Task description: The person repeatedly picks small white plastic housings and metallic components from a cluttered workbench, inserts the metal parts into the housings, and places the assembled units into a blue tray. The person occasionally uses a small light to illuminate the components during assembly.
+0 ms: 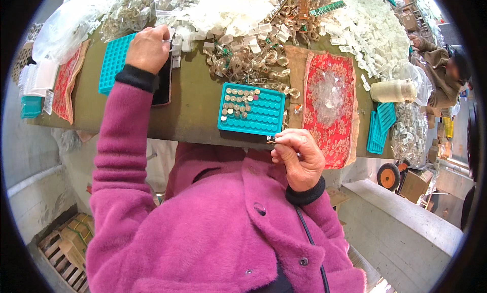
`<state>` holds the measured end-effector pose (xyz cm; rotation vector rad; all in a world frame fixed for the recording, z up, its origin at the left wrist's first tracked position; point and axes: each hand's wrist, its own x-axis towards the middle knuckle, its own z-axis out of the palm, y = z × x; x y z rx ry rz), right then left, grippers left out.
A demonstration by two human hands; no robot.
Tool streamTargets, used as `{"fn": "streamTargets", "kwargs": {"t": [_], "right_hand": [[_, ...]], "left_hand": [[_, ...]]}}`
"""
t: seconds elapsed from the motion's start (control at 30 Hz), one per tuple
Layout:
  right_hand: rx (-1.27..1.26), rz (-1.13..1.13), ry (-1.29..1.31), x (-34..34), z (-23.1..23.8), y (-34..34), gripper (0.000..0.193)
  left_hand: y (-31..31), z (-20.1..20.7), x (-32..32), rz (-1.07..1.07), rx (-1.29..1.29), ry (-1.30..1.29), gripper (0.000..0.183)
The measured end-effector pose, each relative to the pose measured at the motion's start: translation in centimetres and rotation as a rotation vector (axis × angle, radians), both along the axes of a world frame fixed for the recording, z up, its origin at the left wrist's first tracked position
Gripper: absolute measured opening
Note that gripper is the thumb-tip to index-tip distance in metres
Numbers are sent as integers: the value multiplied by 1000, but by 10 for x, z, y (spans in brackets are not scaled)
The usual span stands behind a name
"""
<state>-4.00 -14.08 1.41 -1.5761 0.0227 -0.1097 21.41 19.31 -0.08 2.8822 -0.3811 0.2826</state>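
My right hand [300, 161] is at the table's front edge, thumb and forefinger pinching a small brass-coloured metal piece [271, 141]. Just beyond it lies a teal tray [269, 126] with rows of round hollows; small round metallic pieces [235, 98] fill part of its left half. One reddish piece [255, 97] sits among them. My left hand [147, 49] reaches to the far left with curled fingers, beside small clear plastic pieces [176, 44]; what its fingertips hold is too small to make out. Under its wrist are a second teal tray [112, 65] and a dark flat object [163, 85].
Heaps of clear plastic pieces [231, 14] and tangled metal parts [248, 62] cover the table's far side. Right of the tray lies a red patterned cloth [312, 113]. Beyond it are a whitish cylinder [393, 91] and more teal trays [376, 136]. Another person [439, 70] is at far right.
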Motion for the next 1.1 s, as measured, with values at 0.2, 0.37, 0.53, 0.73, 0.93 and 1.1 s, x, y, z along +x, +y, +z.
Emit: {"fn": "streamTargets", "kwargs": {"t": [0.2,0.37,0.53,0.73,0.93,1.1], "right_hand": [[-58,-16,-58,-4,-5,-1,15],[-130,-34,-66,-8,3,1,15],[-185,-23,-132,-11,8,6,13],[-396,9,-281,-12,5,10,25],[-491,23,-390,-10,4,14,26],[-490,66,-385,-9,4,15,27]], "left_hand": [[-39,17,-95,26,-1019,148,29],[-91,16,-188,-175,-1607,841,30],[-118,3,-221,-245,-1691,963,31],[-122,2,-232,-308,-1516,765,34],[-123,0,-236,-292,-1484,659,33],[-117,-6,-235,-353,-1485,635,32]]}}
